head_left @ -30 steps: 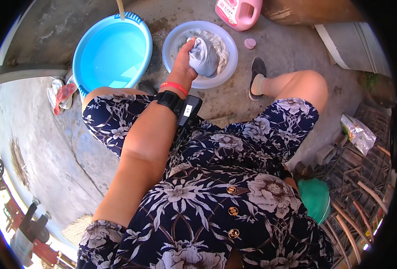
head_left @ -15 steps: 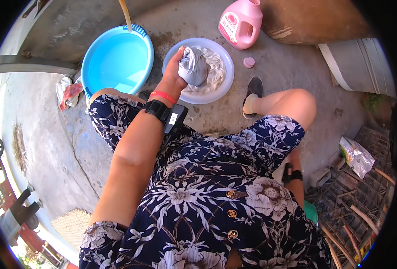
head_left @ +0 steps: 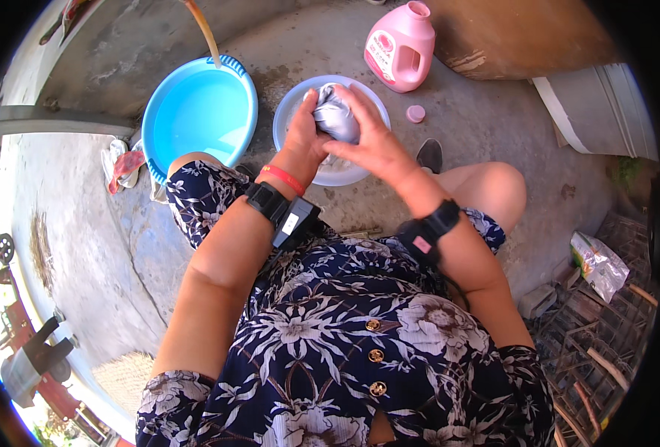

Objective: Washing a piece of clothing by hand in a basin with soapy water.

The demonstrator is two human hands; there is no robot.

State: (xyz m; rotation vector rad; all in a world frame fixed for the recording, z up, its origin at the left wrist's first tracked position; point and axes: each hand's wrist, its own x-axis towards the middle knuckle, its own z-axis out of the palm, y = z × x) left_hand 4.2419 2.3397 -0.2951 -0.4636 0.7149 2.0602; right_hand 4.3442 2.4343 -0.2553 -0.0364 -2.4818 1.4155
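Observation:
A bunched grey-white wet-looking cloth (head_left: 334, 121) is held above a pale white basin (head_left: 285, 112). My left hand (head_left: 305, 136) grips the cloth from its left side, fingers wrapped round it. On its other side my right hand (head_left: 375, 145) clasps the same bundle, thumb low and fingers over the top. The kind of garment cannot be made out. More pale cloth lies in the basin, mostly hidden below my hands. A large blue tub (head_left: 200, 112) of water stands to the left of the basin.
A pink detergent jug (head_left: 401, 48), uncapped, stands beyond the basin, with a pink cap (head_left: 416, 114) on the concrete floor nearby. A yellowish hose (head_left: 205, 33) hangs over the blue tub. Red and white cloths (head_left: 125, 167) lie left; stacked sticks (head_left: 591, 365) are at lower right.
My right hand has come up from beside my right thigh and taken hold of the cloth bundle. My left hand keeps its hold. The view has shifted slightly.

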